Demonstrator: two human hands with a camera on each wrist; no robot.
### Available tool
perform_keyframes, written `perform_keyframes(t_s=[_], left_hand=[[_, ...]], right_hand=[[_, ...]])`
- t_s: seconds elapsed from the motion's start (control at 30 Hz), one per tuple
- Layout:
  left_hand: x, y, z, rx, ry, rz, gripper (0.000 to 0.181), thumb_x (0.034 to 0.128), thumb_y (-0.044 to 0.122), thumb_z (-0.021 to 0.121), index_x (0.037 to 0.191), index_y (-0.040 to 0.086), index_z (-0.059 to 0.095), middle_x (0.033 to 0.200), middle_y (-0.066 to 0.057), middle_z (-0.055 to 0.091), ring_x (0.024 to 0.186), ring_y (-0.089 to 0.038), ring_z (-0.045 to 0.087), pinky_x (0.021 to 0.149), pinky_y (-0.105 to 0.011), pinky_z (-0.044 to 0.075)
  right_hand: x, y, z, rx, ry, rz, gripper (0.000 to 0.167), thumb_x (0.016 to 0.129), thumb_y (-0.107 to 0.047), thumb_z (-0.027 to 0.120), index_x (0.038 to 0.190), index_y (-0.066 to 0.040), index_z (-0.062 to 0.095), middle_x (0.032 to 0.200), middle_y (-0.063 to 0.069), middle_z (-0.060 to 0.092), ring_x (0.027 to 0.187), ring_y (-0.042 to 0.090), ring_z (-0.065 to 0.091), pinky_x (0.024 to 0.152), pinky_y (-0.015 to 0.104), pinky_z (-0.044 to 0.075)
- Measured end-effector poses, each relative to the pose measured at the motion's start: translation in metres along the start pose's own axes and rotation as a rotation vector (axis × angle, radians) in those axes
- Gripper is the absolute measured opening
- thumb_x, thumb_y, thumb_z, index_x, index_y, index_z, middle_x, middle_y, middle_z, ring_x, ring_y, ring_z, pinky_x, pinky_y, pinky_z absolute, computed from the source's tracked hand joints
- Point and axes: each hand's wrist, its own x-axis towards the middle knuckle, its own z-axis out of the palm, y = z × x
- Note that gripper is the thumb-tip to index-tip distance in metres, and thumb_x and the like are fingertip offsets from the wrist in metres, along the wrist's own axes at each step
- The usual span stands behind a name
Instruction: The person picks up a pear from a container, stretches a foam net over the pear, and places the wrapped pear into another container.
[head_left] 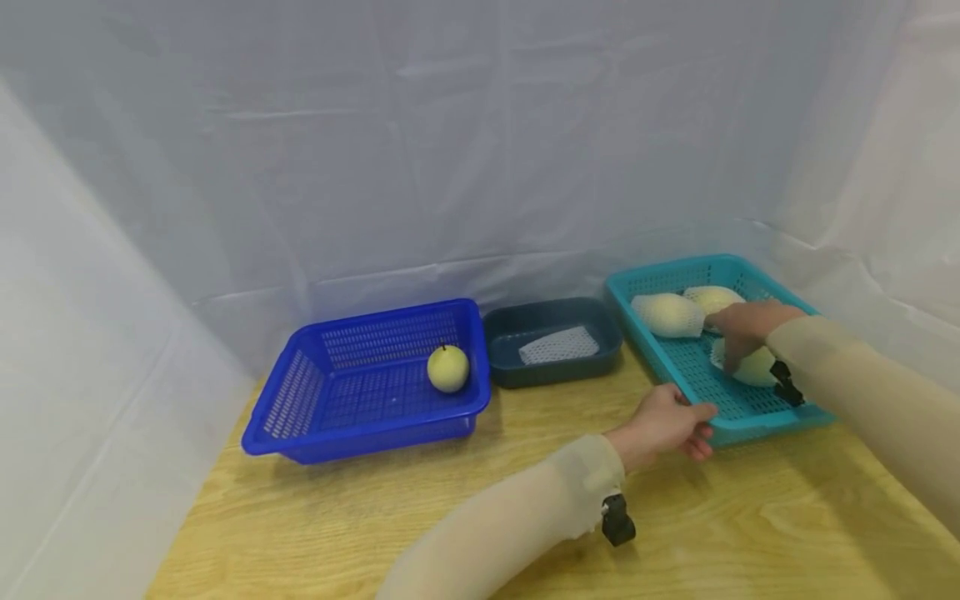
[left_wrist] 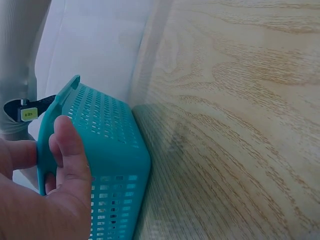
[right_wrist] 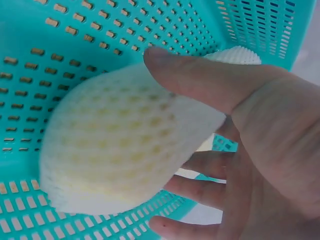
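Observation:
My left hand [head_left: 663, 425] grips the near left corner of the teal basket [head_left: 757, 425], its thumb and fingers on either side of the rim. My right hand [head_left: 750, 325] is inside that basket, beside a pale yellow pear in a white foam net [right_wrist: 115, 145]. In the right wrist view the thumb reaches over the pear and the other fingers are spread and fairly straight; whether they touch it is hard to tell. Two more netted fruits, a left one [head_left: 667, 315] and a right one [head_left: 712, 298], lie farther back in the basket.
A blue basket [head_left: 367, 437] at the left holds one bare yellow pear [head_left: 447, 368]. Between the baskets stands a dark green tray [head_left: 551, 371] with a flat white foam net [head_left: 558, 346] in it. White sheeting [head_left: 480, 150] hangs behind the wooden table [head_left: 525, 442].

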Motion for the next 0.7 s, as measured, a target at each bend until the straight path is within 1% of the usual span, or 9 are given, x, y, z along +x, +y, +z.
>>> perform_keyframes(t_s=[0.07,0.2,0.27,0.37,0.43,0.57,0.7], left_hand=[[0.0,0.0,0.0,-0.002,0.002,-0.001,0.017,0.0978,0.015,0.066,0.09,0.008,0.053,0.065,-0.007,0.062,0.05,-0.018,0.057,0.071,-0.054,0.059],[0.0,0.0,-0.001,-0.001,0.0,-0.002,0.017,0.098,0.015,0.066,0.089,0.007,0.053,0.066,-0.007,0.063,0.05,-0.018,0.058,0.062,-0.045,0.059],[0.0,0.001,-0.001,-0.003,-0.002,-0.006,0.018,0.0982,0.015,0.066,0.089,0.007,0.053,0.066,-0.007,0.063,0.05,-0.018,0.058,0.065,-0.048,0.06],[0.0,0.002,-0.002,-0.004,-0.002,-0.01,0.018,0.0984,0.016,0.065,0.088,0.007,0.053,0.066,-0.007,0.063,0.05,-0.019,0.058,0.07,-0.052,0.059],[0.0,0.002,-0.002,-0.002,-0.002,-0.011,0.018,0.0987,0.016,0.065,0.089,0.007,0.053,0.066,-0.007,0.063,0.05,-0.019,0.058,0.072,-0.054,0.059],[0.0,0.002,-0.003,0.003,-0.003,-0.008,0.018,0.0992,0.016,0.064,0.089,0.007,0.053,0.066,-0.007,0.063,0.05,-0.018,0.058,0.068,-0.05,0.06],[-0.001,0.002,-0.004,0.004,-0.002,-0.008,0.017,0.099,0.016,0.064,0.089,0.007,0.054,0.066,-0.007,0.063,0.05,-0.018,0.058,0.072,-0.054,0.059]], right_hand=[[-0.001,-0.002,0.0,0.017,-0.024,0.002,0.094,0.072,-0.035,0.09,0.148,0.0,0.045,0.142,0.035,0.047,0.126,0.061,0.044,0.094,0.073,0.04],[-0.002,-0.008,-0.002,0.031,-0.075,-0.007,0.098,0.073,-0.043,0.089,0.147,0.003,0.044,0.146,0.036,0.042,0.129,0.06,0.04,0.096,0.07,0.041],[-0.001,-0.01,-0.002,0.014,-0.085,-0.014,0.098,0.074,-0.047,0.087,0.146,0.004,0.044,0.146,0.036,0.042,0.13,0.059,0.04,0.097,0.07,0.041],[0.0,-0.011,-0.002,-0.012,-0.081,-0.041,0.092,0.079,-0.05,0.082,0.144,0.004,0.047,0.144,0.036,0.044,0.129,0.058,0.043,0.097,0.068,0.042],[0.0,-0.012,-0.001,-0.028,-0.073,-0.072,0.085,0.083,-0.049,0.079,0.142,0.004,0.05,0.142,0.035,0.047,0.128,0.057,0.045,0.096,0.066,0.044],[-0.002,-0.014,-0.002,-0.044,-0.061,-0.134,0.075,0.089,-0.048,0.073,0.139,0.004,0.054,0.138,0.034,0.052,0.124,0.054,0.05,0.094,0.064,0.046],[-0.008,-0.018,-0.004,-0.044,-0.042,-0.162,0.073,0.09,-0.053,0.069,0.138,0.001,0.055,0.136,0.031,0.055,0.122,0.051,0.054,0.092,0.063,0.047]])
